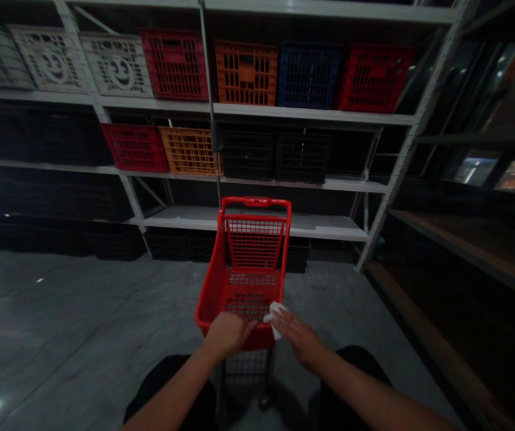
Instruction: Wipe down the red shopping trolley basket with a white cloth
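A red plastic shopping cart [210, 281] stands right in front of me, its handle at the far end and its basket facing up. My left hand [230, 333] is closed over the near rim of the basket, left of the middle. At the near right corner, my right hand [299, 335] presses a white cloth [277, 311] against the rim; whether it is fabric or paper I cannot tell. Its fingers partly cover the cloth. Through the basket's grid floor, nothing is seen lying inside.
Behind the cart runs a grey metal rack [329, 114] with red, orange, blue, black and white crates, such as an orange crate [246, 75]. Another shelf unit [477, 251] borders the right side. A thin pole [210, 90] rises behind the cart. Grey floor [82, 335] extends left.
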A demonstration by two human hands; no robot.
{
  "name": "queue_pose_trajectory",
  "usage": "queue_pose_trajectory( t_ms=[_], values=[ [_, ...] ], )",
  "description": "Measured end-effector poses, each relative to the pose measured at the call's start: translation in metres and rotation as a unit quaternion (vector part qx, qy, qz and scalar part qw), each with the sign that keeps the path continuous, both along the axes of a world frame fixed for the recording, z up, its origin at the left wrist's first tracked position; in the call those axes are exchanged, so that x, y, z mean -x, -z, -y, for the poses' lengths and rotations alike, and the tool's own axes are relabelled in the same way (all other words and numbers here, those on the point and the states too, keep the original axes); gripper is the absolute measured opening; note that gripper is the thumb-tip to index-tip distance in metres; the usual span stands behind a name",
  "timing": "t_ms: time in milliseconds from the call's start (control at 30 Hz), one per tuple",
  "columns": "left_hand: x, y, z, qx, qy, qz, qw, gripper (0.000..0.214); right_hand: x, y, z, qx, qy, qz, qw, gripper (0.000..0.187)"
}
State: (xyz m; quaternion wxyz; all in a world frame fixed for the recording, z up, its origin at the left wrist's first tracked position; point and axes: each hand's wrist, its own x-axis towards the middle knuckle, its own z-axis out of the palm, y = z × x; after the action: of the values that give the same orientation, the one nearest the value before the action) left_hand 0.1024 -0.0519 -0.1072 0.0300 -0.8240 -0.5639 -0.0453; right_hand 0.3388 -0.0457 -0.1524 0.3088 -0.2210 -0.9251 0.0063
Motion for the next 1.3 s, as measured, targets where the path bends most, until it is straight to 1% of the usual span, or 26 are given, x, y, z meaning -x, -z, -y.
queue_pose_trajectory(
  t_ms=[33,100,200,267,300,367,433,500,567,633,700,767,800,900,933,967,1000,1033,1133,1200,1267,1300],
  values=[
    [0.001,0.001,-0.002,0.0,0.006,0.002,1.0,0.075,-0.002,-0.002,-0.006,-0.009,0.002,0.008,1.0,0.048],
    [0.003,0.002,-0.006,0.001,0.022,0.004,1.0,0.075,-0.005,-0.009,-0.029,-0.026,0.021,0.011,0.999,0.047],
    [0.009,0.002,-0.011,0.002,0.039,0.002,0.999,0.071,-0.005,-0.019,-0.067,-0.03,0.086,-0.016,0.996,0.048],
    [0.013,0.001,-0.014,0.004,0.036,0.004,0.999,0.068,0.001,-0.019,-0.078,-0.024,0.125,-0.05,0.991,0.048],
    [0.014,0.001,-0.015,0.001,0.034,0.008,0.999,0.066,0.006,-0.016,-0.077,-0.022,0.136,-0.069,0.988,0.048],
    [0.014,0.002,-0.014,-0.026,0.022,0.024,0.999,0.061,0.019,-0.005,-0.061,-0.025,0.128,-0.1,0.986,0.048],
    [0.011,0.006,-0.012,-0.081,-0.013,0.057,0.995,0.052,0.035,0.01,-0.037,-0.035,0.088,-0.106,0.99,0.048],
    [0.007,0.012,-0.009,-0.135,-0.068,0.094,0.984,0.045,0.047,0.023,-0.013,-0.047,0.05,-0.094,0.993,0.048],
    [0.005,0.018,-0.008,-0.154,-0.1,0.124,0.975,0.042,0.054,0.029,0.001,-0.056,0.036,-0.081,0.994,0.049],
    [0.008,0.022,-0.009,-0.144,-0.097,0.144,0.974,0.041,0.052,0.025,0.001,-0.064,0.023,-0.057,0.996,0.049],
    [0.014,0.024,-0.011,-0.128,-0.082,0.159,0.975,0.04,0.042,0.015,-0.014,-0.066,0.007,-0.025,0.997,0.049],
    [0.022,0.025,-0.014,-0.123,-0.072,0.17,0.975,0.039,0.027,0.003,-0.041,-0.061,0.012,-0.012,0.998,0.049],
    [0.026,0.025,-0.015,-0.123,-0.069,0.175,0.974,0.039,0.02,-0.003,-0.057,-0.059,0.03,-0.019,0.998,0.048],
    [0.037,0.025,-0.018,-0.122,-0.061,0.18,0.974,0.037,0.008,-0.012,-0.1,-0.053,0.12,-0.077,0.988,0.046],
    [0.041,0.024,-0.018,-0.12,-0.057,0.178,0.975,0.036,0.01,-0.013,-0.107,-0.05,0.144,-0.095,0.984,0.045],
    [0.045,0.024,-0.018,-0.116,-0.053,0.175,0.976,0.036,0.015,-0.013,-0.109,-0.045,0.154,-0.105,0.981,0.044],
    [0.049,0.023,-0.019,-0.112,-0.051,0.171,0.978,0.036,0.022,-0.012,-0.105,-0.04,0.149,-0.106,0.982,0.043],
    [0.053,0.022,-0.018,-0.107,-0.049,0.166,0.979,0.035,0.031,-0.01,-0.097,-0.038,0.129,-0.098,0.986,0.042],
    [0.066,0.02,-0.017,-0.099,-0.045,0.151,0.983,0.035,0.061,-0.004,-0.053,-0.051,0.027,-0.046,0.997,0.042],
    [0.075,0.021,-0.016,-0.102,-0.04,0.14,0.984,0.035,0.074,-0.003,-0.03,-0.065,-0.02,-0.016,0.998,0.042],
    [0.084,0.024,-0.015,-0.109,-0.035,0.131,0.985,0.035,0.076,-0.005,-0.023,-0.073,-0.039,0.008,0.997,0.042],
    [0.088,0.026,-0.014,-0.112,-0.033,0.127,0.985,0.035,0.074,-0.008,-0.028,-0.074,-0.041,0.018,0.996,0.043]
  ],
)
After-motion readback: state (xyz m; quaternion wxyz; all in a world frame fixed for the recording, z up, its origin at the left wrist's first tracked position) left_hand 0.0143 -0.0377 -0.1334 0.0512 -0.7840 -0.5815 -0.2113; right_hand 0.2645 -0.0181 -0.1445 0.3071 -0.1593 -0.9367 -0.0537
